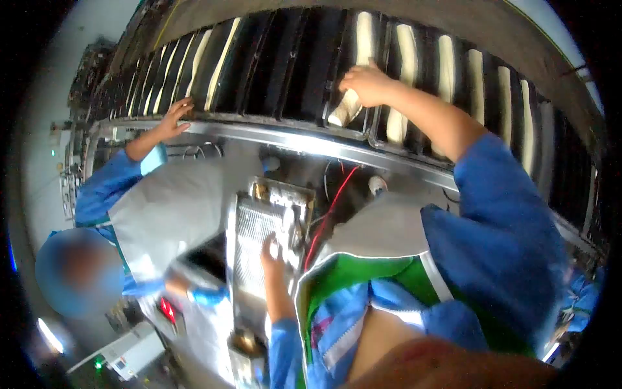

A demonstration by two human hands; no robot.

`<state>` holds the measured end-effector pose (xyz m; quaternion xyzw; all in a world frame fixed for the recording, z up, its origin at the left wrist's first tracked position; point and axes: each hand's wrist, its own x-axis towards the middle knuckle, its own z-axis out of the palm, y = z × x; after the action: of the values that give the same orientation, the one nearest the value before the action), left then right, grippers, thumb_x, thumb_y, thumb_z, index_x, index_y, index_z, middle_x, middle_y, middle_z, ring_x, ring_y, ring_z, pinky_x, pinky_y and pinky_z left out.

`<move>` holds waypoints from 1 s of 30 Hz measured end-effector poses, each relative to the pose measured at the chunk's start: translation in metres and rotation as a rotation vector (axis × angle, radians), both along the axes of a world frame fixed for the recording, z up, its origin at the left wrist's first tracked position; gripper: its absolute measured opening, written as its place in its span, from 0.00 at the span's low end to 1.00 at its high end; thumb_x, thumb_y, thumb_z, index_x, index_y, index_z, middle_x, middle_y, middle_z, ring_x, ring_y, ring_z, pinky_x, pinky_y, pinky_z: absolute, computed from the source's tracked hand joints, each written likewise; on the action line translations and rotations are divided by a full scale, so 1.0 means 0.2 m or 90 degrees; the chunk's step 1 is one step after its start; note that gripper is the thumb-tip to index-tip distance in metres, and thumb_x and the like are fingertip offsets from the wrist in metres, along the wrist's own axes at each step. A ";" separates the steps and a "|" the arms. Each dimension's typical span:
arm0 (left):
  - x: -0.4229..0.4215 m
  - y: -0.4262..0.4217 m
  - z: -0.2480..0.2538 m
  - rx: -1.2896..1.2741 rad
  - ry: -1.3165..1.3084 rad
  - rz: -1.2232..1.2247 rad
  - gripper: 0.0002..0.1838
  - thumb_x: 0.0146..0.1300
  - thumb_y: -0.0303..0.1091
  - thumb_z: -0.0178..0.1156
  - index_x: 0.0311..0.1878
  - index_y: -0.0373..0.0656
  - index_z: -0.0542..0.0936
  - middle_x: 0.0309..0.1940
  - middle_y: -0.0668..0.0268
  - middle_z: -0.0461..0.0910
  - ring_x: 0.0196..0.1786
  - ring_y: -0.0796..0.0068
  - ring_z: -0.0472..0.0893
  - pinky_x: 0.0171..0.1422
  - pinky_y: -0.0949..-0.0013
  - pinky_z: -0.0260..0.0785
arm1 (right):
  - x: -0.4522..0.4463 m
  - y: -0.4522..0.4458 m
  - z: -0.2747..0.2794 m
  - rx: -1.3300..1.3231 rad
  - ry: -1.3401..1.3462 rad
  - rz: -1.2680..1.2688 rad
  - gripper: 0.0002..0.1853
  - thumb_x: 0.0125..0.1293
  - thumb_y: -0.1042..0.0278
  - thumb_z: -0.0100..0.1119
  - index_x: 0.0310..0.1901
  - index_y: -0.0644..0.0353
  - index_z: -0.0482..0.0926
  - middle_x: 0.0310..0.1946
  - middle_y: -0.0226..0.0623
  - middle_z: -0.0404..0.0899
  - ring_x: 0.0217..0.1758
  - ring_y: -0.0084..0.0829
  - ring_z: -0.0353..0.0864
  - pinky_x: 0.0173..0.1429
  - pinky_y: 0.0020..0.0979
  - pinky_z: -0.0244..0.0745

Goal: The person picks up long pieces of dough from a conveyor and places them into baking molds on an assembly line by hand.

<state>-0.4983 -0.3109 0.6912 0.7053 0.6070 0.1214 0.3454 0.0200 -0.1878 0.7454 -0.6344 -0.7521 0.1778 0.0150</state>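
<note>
My right hand (pixel 367 85) is closed around the middle of a long pale dough strip (pixel 364 39), which lies in a black tray trough (pixel 324 78). The strip's near end bends to the left below my fingers. Another dough strip (pixel 407 55) lies in the trough just to the right, partly under my forearm. My left hand (pixel 273 254) is low, over the right side of a ridged metal conveyor (pixel 253 227). Its fingers are apart, and I see nothing held in them.
A co-worker stands at the left, one hand (pixel 175 120) at the near edge of the trays. Several more dough strips (pixel 199 58) lie in troughs to both sides. A metal rail (pixel 291 144) runs along the front, with a red cable (pixel 334 211) below it.
</note>
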 end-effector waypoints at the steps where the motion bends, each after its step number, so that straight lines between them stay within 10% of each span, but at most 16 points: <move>1: -0.12 -0.12 0.01 -0.019 0.069 0.027 0.17 0.54 0.28 0.58 0.49 0.37 0.74 0.45 0.57 0.76 0.49 0.66 0.75 0.54 0.66 0.67 | 0.01 0.04 -0.05 -0.006 -0.037 0.011 0.19 0.44 0.73 0.61 0.42 0.49 0.78 0.45 0.32 0.75 0.55 0.35 0.69 0.53 0.50 0.66; 5: -0.41 -0.58 -0.12 -0.110 -0.171 0.445 0.18 0.53 0.27 0.57 0.49 0.36 0.75 0.43 0.60 0.78 0.47 0.67 0.75 0.51 0.67 0.66 | 0.10 0.27 -0.21 -0.059 -0.174 0.023 0.20 0.46 0.69 0.62 0.45 0.44 0.77 0.45 0.31 0.75 0.54 0.38 0.70 0.51 0.45 0.70; 7: -0.40 -0.71 -0.05 -0.064 -0.021 0.505 0.20 0.52 0.30 0.61 0.49 0.38 0.75 0.44 0.58 0.77 0.48 0.67 0.75 0.53 0.66 0.66 | 0.01 0.28 -0.10 -0.056 -0.236 -0.007 0.24 0.48 0.79 0.57 0.49 0.48 0.75 0.54 0.35 0.70 0.61 0.41 0.65 0.60 0.42 0.65; 9: -0.41 -0.80 0.00 -0.046 -0.029 0.638 0.21 0.51 0.33 0.64 0.49 0.39 0.76 0.47 0.57 0.76 0.50 0.65 0.75 0.55 0.64 0.65 | -0.12 0.25 0.05 -0.091 -0.036 -0.071 0.25 0.49 0.79 0.56 0.52 0.52 0.73 0.58 0.37 0.67 0.65 0.39 0.61 0.65 0.38 0.60; 12: -0.46 -0.84 0.05 -0.031 -0.095 0.835 0.25 0.51 0.33 0.65 0.53 0.39 0.71 0.49 0.53 0.73 0.51 0.60 0.74 0.55 0.63 0.65 | -0.28 0.20 0.12 -0.069 0.029 -0.044 0.17 0.56 0.57 0.53 0.40 0.61 0.78 0.43 0.48 0.75 0.49 0.47 0.73 0.51 0.42 0.69; 13: -0.46 -0.82 0.08 0.004 0.189 0.669 0.26 0.52 0.32 0.64 0.55 0.38 0.69 0.50 0.52 0.72 0.52 0.60 0.73 0.56 0.64 0.65 | -0.29 0.21 0.10 -0.094 -0.016 -0.069 0.20 0.60 0.51 0.51 0.41 0.62 0.78 0.43 0.51 0.75 0.50 0.47 0.73 0.53 0.41 0.68; 18: -0.25 -0.56 0.19 0.113 0.385 0.622 0.20 0.48 0.35 0.64 0.46 0.41 0.76 0.47 0.56 0.75 0.53 0.56 0.73 0.58 0.63 0.63 | -0.04 0.60 -0.11 0.071 -0.147 0.021 0.29 0.59 0.40 0.47 0.42 0.63 0.77 0.44 0.49 0.75 0.52 0.48 0.71 0.57 0.46 0.63; 22: -0.53 -0.69 0.18 0.114 0.333 0.722 0.21 0.46 0.32 0.63 0.47 0.43 0.75 0.53 0.55 0.70 0.56 0.54 0.68 0.61 0.59 0.61 | -0.28 0.41 0.03 0.160 -0.175 -0.004 0.31 0.58 0.38 0.48 0.41 0.64 0.76 0.46 0.45 0.74 0.55 0.46 0.68 0.60 0.54 0.56; 30: -0.97 -1.03 0.04 0.120 0.397 0.780 0.24 0.44 0.31 0.63 0.50 0.43 0.74 0.54 0.53 0.69 0.57 0.53 0.67 0.61 0.58 0.60 | -0.39 0.06 0.02 0.252 -0.203 -0.064 0.33 0.57 0.39 0.53 0.42 0.70 0.77 0.47 0.55 0.74 0.54 0.48 0.70 0.57 0.41 0.64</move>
<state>-0.6931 -0.5162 0.6999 0.2644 0.9536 0.1387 -0.0387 -0.0579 -0.1757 0.7500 -0.6757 -0.7326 -0.0760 0.0289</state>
